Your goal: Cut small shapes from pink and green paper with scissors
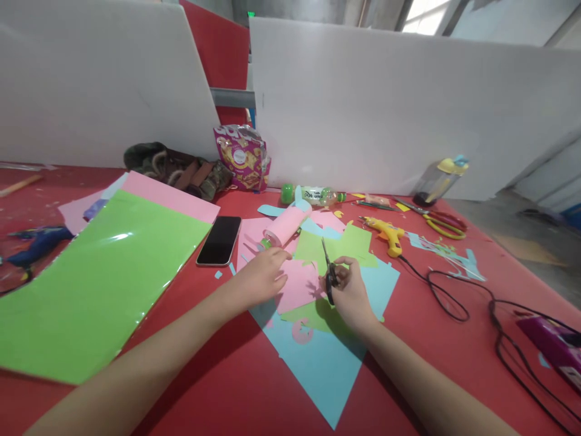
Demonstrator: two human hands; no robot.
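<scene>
My right hand [353, 293] is closed on small black-handled scissors [331, 274], whose blades point up and away from me. Over the paper in the middle, my left hand [263, 275] hangs with thumb and fingers apart, and nothing shows between them. Just beyond it lies a bottle wrapped in pink paper [287, 224], with blue paper fins and a green cap. Beneath both hands spread pink sheets [297, 284], green paper [308, 315] and a large blue sheet [324, 369]. A cut pink ring [302, 331] rests on the blue sheet.
Left stand a green sheet stack [104, 272], a phone [219, 241] and a blue glue gun [39, 245]. Behind are a snack bag [242, 158] and a clear bottle [313, 195]. To the right, a yellow glue gun [385, 233] trails its cord near large scissors [442, 224] and a drink bottle [438, 181].
</scene>
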